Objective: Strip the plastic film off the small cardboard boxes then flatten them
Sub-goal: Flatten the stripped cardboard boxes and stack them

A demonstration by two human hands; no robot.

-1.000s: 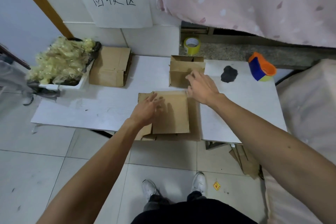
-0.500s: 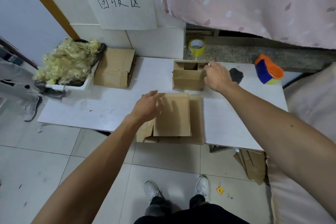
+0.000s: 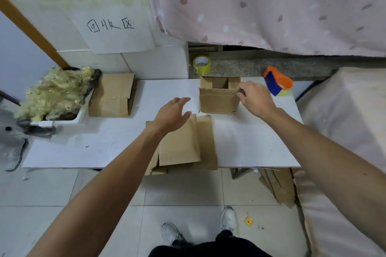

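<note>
The open cardboard box (image 3: 217, 101) is standing upright at the far middle of the white table (image 3: 250, 144), just beyond the pile of flattened boxes (image 3: 181, 144) at the near edge. Over the last second the right hand (image 3: 255, 99) has been shifting from the box's front face to its upper right edge, and its fingers are now curling round that edge, gripping it. The left hand (image 3: 172, 116) has lifted off the flattened pile and is reaching toward the box's left side, fingers straight and spread, holding nothing. Probably the previous box is finished and this one is being taken up next. Whether film is clinging to it cannot be told. Crumpled film (image 3: 56, 92) is filling the bin (image 3: 80, 113) at far left, beside another flattened stack (image 3: 111, 95).
</note>
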